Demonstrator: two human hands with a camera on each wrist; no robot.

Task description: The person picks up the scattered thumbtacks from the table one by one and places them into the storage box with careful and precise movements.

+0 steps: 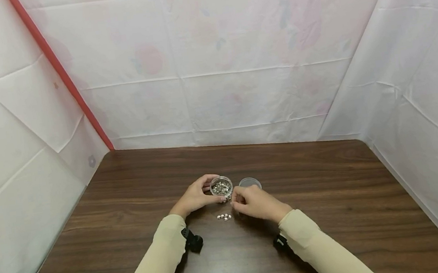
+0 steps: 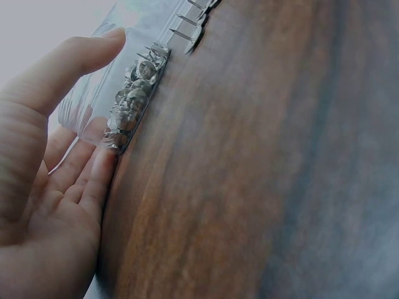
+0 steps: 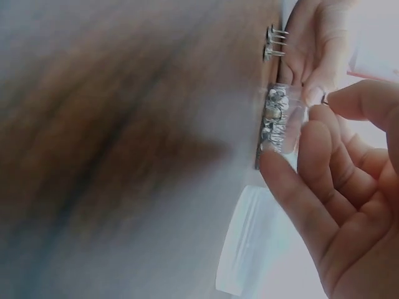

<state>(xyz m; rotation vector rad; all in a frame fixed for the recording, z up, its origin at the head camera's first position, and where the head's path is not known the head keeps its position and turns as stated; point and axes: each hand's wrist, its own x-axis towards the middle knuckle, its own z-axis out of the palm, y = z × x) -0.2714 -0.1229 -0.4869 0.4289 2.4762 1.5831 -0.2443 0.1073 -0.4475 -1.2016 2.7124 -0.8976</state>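
My left hand [image 1: 195, 198] holds a clear round plastic jar [image 1: 231, 187] on the table, thumb on the near side and fingers around the far side. Silver thumbtacks [image 2: 134, 99] lie heaped at the bottom of the jar. Just to its right, my right hand [image 1: 258, 202] pinches a single thumbtack [image 3: 325, 99] between thumb and forefinger, the other fingers curled beside the jar. A small group of loose thumbtacks [image 1: 224, 217] sits on the wood in front of the jar, points up in the wrist views.
Behind the right hand lies a clear round lid [image 1: 250, 181], partly covered by that hand. The dark wooden table [image 1: 331, 232] is enclosed by white patterned sheets [image 1: 224, 52] at the back and sides. A red strip [image 1: 63, 76] runs down the back left corner.
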